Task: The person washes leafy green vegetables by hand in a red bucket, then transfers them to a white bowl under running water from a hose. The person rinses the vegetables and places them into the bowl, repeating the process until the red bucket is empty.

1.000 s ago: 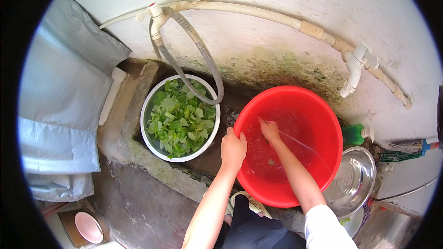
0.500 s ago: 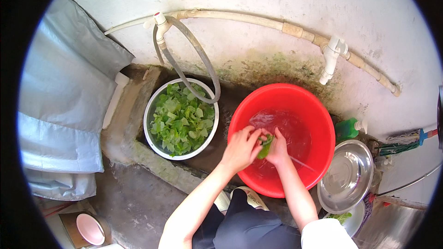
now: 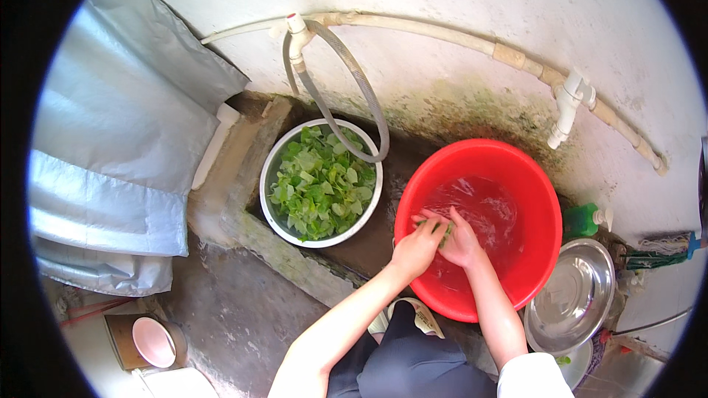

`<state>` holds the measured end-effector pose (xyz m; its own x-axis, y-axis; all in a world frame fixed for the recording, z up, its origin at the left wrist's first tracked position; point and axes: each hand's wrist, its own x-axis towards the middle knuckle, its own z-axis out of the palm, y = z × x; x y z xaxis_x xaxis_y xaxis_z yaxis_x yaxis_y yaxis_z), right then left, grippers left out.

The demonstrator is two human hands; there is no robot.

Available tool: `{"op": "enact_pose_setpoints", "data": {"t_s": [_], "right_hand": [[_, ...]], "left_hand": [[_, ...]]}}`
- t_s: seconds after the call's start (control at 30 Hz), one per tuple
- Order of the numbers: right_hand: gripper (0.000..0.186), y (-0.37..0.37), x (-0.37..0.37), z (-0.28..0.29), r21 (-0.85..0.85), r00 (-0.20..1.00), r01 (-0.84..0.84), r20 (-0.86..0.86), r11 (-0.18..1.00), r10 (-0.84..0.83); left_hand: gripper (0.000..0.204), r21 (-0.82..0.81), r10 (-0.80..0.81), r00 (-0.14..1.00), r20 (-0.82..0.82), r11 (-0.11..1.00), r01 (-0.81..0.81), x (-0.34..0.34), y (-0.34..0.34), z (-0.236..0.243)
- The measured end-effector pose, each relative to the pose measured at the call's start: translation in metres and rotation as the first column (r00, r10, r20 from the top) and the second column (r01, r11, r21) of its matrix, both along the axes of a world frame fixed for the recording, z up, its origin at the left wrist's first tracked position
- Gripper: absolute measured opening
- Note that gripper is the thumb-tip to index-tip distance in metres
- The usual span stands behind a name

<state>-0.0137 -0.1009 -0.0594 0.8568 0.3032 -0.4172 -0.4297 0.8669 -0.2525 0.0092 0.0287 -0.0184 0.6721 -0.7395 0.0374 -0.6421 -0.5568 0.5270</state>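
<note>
Both hands meet over the near left part of a big red basin with water in it. My left hand presses its curled fingers down onto the palm of my right hand. Between them are some green leaves, mostly covered by the fingers. The right hand lies palm up beneath the leaves, its thumb sticking out. To the left, a white-rimmed basin is heaped with loose green leaves.
A grey hose loops from a wall tap over the leaf basin. Another white tap juts out behind the red basin. At right are a green pump bottle, a steel bowl and a mop. A silver curtain hangs at left.
My fingers have closed over the green leaves, which showed more between the hands before. The whole view has shifted, so the basins and taps sit farther right in the picture.
</note>
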Motion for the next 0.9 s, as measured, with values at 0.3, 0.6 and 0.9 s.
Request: {"op": "enact_pose_setpoints", "data": {"t_s": [0.3,0.6,0.9], "right_hand": [[0.067,-0.004,0.004,0.012,-0.126,0.992,-0.094,0.074,0.988,0.104],[0.040,-0.045,-0.008,0.002,-0.118,0.885,0.457,-0.040,0.881,-0.464],[0.023,-0.061,-0.012,0.010,0.044,0.619,0.784,-0.144,0.619,-0.772]], "left_hand": [[0.021,-0.396,0.148,0.989,-0.002,0.908,-0.137,0.032,0.013,0.034],[0.015,-0.637,0.813,0.580,0.044,0.470,-0.611,0.153,0.127,0.086],[0.106,0.309,0.793,0.604,-0.079,0.596,-0.742,0.166,0.254,-0.051]]}}
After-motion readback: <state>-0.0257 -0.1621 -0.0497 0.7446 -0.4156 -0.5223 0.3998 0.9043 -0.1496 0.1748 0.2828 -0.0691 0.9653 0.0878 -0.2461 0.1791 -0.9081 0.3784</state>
